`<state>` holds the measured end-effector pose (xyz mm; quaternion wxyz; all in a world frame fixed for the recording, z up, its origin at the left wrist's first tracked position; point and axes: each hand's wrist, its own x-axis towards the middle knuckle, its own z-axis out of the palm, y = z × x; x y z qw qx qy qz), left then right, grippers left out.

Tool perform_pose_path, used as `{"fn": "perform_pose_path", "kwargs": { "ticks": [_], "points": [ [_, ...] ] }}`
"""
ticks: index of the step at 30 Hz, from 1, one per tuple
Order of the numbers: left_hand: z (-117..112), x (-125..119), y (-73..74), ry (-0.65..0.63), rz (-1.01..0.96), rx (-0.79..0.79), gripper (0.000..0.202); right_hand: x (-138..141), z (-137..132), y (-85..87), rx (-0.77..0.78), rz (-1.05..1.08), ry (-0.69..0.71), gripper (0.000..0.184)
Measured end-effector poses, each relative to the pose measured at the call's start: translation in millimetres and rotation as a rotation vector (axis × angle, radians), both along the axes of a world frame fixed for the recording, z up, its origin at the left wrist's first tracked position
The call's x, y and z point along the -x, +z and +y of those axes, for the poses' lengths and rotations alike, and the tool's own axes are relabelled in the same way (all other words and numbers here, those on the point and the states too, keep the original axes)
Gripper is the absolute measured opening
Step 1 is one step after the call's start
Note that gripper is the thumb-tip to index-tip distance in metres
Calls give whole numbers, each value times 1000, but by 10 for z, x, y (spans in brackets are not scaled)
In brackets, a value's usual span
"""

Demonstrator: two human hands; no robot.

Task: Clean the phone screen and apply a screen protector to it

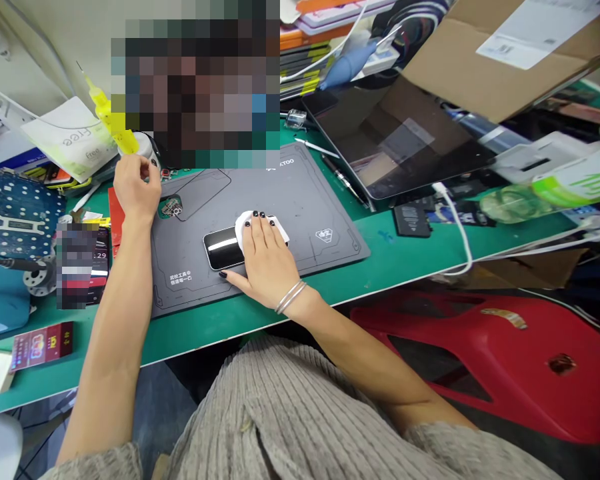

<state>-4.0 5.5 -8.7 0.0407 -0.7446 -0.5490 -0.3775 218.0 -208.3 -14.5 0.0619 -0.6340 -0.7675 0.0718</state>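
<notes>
Pressing down now: right hand (266,257) spread flat on a white cloth (246,230) over a black smartphone (224,248).
Phone's long axis runs crosswise on the grey repair mat (310,193), its bare end poking out left, toward the left hand (136,187), which curls at a white-capped bottle (141,148) beside a yellow syringe (111,117); grip unclear.

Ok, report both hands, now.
Left hand: closed, holding a white round object.
Right hand: open, lying flat on a white cloth over a black phone.
</notes>
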Motion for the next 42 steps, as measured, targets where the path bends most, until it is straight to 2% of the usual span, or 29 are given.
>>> {"fn": "perform_pose_path", "kwargs": {
  "ticks": [10, 14, 18, 21, 24, 27, 31, 42],
  "points": [
    [-17, -63, 30, -33, -15, -1, 11, 342, 16, 27, -36, 19, 171, 105],
    [-126, -171, 123, -86, 52, 88, 8, 392, -1, 41, -36, 35, 217, 103],
    [-432, -313, 312, -263, 169, 230, 18, 273, 4, 49, -37, 43, 199, 102],
    [-705, -409, 444, -486, 314, 415, 43, 94, 9, 29, -39, 43, 153, 107],
    [-889, -495, 511, -596, 468, 553, 57, -91, 0, -4, -47, 39, 109, 111],
    [-954, -565, 520, -613, 590, 628, 63, -203, -19, -27, -55, 31, 89, 115],
    [-947, -616, 506, -629, 666, 719, 64, -181, -29, -29, -49, 18, 86, 121],
    [-902, -581, 485, -647, 698, 821, 62, 332, -29, 26, -52, -12, 288, 131]
  ]
}}
